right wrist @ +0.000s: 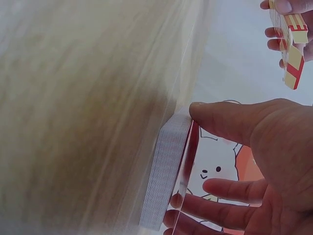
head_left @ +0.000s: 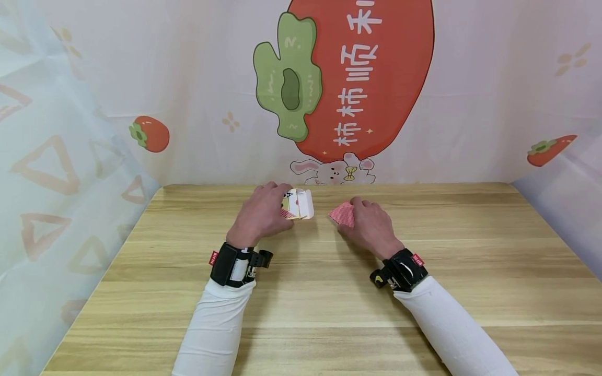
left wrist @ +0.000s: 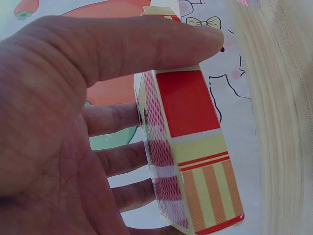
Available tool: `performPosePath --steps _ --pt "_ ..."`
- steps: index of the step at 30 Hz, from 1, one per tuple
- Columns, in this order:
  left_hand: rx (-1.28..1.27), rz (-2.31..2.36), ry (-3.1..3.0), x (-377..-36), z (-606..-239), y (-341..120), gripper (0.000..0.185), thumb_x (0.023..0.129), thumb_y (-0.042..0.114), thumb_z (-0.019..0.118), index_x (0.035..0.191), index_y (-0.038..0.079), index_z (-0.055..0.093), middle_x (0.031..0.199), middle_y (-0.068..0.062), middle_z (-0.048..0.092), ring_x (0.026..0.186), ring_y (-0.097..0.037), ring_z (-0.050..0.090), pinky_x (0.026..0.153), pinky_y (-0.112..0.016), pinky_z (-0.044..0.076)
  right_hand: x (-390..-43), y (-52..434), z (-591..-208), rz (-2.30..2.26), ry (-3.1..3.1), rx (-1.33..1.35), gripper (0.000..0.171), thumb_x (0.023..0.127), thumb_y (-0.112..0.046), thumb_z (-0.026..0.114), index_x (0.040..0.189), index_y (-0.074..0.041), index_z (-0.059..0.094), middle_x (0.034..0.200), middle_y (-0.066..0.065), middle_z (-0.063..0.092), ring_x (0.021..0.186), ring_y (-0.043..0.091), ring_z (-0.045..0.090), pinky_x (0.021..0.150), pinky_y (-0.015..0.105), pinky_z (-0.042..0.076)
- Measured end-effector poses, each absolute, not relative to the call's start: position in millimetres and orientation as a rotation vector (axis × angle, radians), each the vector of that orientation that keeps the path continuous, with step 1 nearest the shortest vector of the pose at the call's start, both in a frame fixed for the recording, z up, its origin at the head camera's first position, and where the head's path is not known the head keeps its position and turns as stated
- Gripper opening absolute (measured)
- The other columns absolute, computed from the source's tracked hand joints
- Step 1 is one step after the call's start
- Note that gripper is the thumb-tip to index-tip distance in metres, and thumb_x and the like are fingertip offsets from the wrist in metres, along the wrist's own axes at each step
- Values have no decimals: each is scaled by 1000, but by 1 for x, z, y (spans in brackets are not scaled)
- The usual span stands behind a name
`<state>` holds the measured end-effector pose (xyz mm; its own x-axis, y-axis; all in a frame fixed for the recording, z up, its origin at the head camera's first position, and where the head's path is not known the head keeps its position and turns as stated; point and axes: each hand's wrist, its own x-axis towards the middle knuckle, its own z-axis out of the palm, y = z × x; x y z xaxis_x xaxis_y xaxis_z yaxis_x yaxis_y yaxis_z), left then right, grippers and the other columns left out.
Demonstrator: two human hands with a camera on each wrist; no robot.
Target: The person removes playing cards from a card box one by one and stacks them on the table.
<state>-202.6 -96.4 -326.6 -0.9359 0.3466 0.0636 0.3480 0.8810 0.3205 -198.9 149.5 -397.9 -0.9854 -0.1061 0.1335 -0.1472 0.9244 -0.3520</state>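
My left hand (head_left: 263,215) holds an open playing-card box (head_left: 303,204) above the far part of the table. In the left wrist view, the thumb lies along one narrow side of the card box (left wrist: 188,105), and the fingers are behind it. Its sides are red, cream and striped, with a pink checked face. To the right, my right hand (head_left: 373,225) grips a deck of cards (head_left: 342,214) with a red patterned back. The right wrist view shows the stacked white edges of the deck (right wrist: 166,161) between thumb and fingers, close over the tabletop.
Both hands are over a light wooden table (head_left: 310,313). A pale printed cloth (head_left: 202,78) with a large red persimmon stands along the table's back edge and sides. Each wrist wears a black strap with a small camera (head_left: 406,269).
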Motion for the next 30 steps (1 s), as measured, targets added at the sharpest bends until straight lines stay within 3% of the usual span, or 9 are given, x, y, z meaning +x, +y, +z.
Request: performPosePath --steps 30 --pt "-563 -516 -3048 -203 -327 -93 77 75 18 84 144 6 52 126 -16 59 109 -33 52 84 -46 51 -200 149 -398 575 -3003 180 71 83 -35 83 134 4 52 120 25 63 104 40 60 86 52 53"
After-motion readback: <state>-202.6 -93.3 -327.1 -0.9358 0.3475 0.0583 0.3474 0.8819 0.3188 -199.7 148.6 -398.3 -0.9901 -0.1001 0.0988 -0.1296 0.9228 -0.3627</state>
